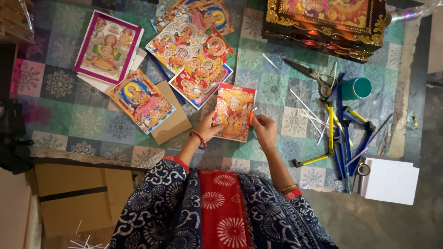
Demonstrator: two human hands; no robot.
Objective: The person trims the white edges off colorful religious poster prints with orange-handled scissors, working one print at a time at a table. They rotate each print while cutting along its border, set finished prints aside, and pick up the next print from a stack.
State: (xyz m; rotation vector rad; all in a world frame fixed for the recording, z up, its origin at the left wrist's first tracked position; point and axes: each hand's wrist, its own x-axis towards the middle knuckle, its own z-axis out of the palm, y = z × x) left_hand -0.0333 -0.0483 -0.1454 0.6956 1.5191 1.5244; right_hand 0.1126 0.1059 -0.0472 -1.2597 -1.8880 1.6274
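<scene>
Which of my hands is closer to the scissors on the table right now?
Right. Your right hand holds the picture card's right edge, below-left of the scissors; your left hand is farther, at the card's left edge.

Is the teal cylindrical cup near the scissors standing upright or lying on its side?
Lying on its side: the teal cylindrical cup shows its long wall.

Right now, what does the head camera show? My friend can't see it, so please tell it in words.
Two hands hold a red picture card over a patterned table: the left hand grips its edge, the right hand holds an orange cutter against it. More prints lie behind, with scissors and tools on the right.
</scene>
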